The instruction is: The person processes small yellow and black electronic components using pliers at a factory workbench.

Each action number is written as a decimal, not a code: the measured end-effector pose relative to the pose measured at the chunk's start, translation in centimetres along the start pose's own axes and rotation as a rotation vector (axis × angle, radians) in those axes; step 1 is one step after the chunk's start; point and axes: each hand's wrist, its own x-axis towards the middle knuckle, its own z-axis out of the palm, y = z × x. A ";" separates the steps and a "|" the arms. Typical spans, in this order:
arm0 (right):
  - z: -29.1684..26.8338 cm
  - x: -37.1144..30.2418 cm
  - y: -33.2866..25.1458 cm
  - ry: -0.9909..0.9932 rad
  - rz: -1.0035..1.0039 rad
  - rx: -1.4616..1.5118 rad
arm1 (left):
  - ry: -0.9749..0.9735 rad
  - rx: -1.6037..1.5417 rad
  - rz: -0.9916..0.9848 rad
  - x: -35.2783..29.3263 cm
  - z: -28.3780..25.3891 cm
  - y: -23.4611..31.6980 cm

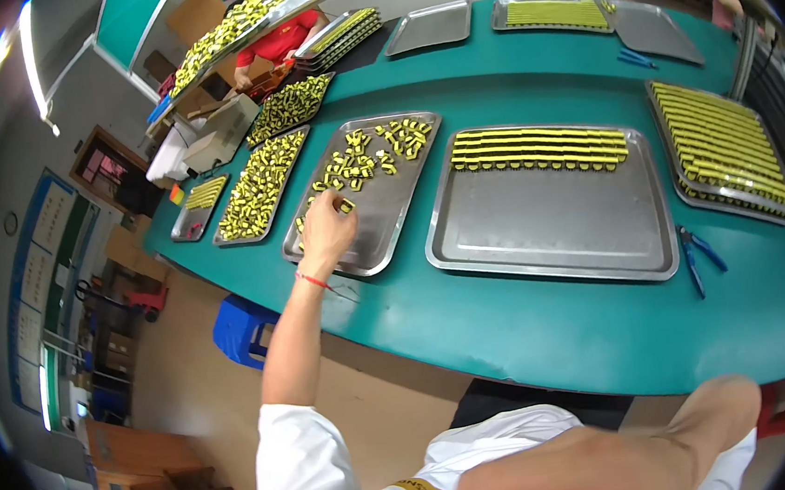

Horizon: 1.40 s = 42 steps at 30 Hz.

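Note:
My left hand point(326, 227) reaches over a metal tray point(382, 236) of loose yellow-and-black parts point(353, 163). Its fingers are closed in a pinch on one small yellow-and-black part point(345, 206). A thin red string circles that wrist. Close to the camera, my right hand point(562, 473) is bent in front of my white shirt, large and blurred; its fingers are hidden. To the right of the loose parts lies a wider metal tray point(549, 222), with several straight rows of the same parts point(538, 150) along its far side.
A tray heaped with parts point(261, 186) and a small tray point(187, 224) stand at left. Stacked trays of rowed parts point(720, 146) sit at right, with blue-handled pliers point(695, 256) nearby. Across the green table point(530, 326), two people work near other trays. A blue stool point(241, 331) stands below.

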 end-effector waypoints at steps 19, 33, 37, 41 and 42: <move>-2.8 -4.1 11.5 0.443 0.248 0.455 | -0.301 -1.359 0.074 -16.5 2.2 19.3; -5.5 -4.5 14.6 0.521 0.345 0.867 | -0.106 -1.242 0.391 -17.2 4.0 20.1; -5.9 -5.1 16.1 0.476 0.338 0.773 | -0.066 -1.253 0.464 -17.2 4.4 19.9; -6.0 -5.5 17.1 0.492 0.293 0.695 | -0.110 -1.172 0.455 -17.1 3.9 19.5; -5.9 -5.4 17.0 0.497 0.292 0.699 | -0.112 -1.118 0.462 -17.0 3.5 19.4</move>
